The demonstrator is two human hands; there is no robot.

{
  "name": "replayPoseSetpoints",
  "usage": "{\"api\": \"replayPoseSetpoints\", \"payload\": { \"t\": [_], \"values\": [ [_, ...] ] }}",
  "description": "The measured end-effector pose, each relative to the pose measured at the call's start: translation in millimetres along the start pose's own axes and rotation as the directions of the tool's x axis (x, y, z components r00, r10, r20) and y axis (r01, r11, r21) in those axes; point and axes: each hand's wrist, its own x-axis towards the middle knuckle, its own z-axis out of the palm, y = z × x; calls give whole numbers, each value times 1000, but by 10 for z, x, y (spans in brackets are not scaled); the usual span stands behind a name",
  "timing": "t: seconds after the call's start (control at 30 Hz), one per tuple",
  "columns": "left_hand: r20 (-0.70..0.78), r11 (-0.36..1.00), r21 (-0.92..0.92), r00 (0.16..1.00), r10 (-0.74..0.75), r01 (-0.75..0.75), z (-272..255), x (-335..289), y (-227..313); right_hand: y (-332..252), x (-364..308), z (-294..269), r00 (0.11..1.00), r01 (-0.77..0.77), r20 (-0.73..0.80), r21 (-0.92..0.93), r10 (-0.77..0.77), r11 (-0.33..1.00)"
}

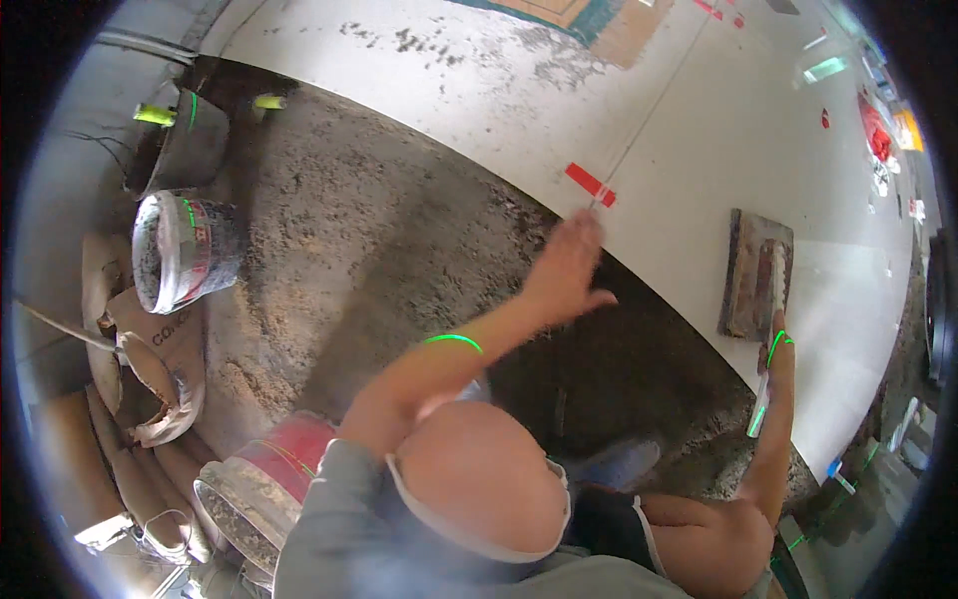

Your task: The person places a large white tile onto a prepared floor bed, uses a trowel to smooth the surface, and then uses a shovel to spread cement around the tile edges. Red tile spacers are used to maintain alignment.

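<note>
My left hand (569,265) reaches out over the edge of a large white tile (689,150), thumb apart and fingers stretched, slightly blurred. Its fingertips are next to a piece of red tape (591,185) on the tile's thin joint line; I cannot tell if they touch it. On the right, my right hand (779,329) is closed around the handle end of a dirty rectangular float (743,275), which lies over the white tile. A pale narrow strip (759,404) shows just below that hand, partly hidden by the wrist.
Rough grey mortar (339,200) covers the floor left of the tile edge. A white bucket (160,250), an opened paper sack (165,339) and a red-and-white bucket (269,469) stand at left. Green laser lines cross my arms. Red and yellow packages (878,130) lie far right.
</note>
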Motion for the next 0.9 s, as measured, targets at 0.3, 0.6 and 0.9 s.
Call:
{"api": "replayPoseSetpoints", "payload": {
  "t": [0.3,0.6,0.9],
  "values": [
    [0,988,121,996,-93,92,-52,-57,36,-76,-44,-25,1000,-5,-9,-14,5,1000],
    [76,997,39,994,-76,74,-122,54,146,245,148,-325,983,182,-30,-41,-183,982],
    [234,991,131,972,-35,4,-247,-18,123,-722,-658,80,993,116,37,-181,-111,977]
  ]
}}
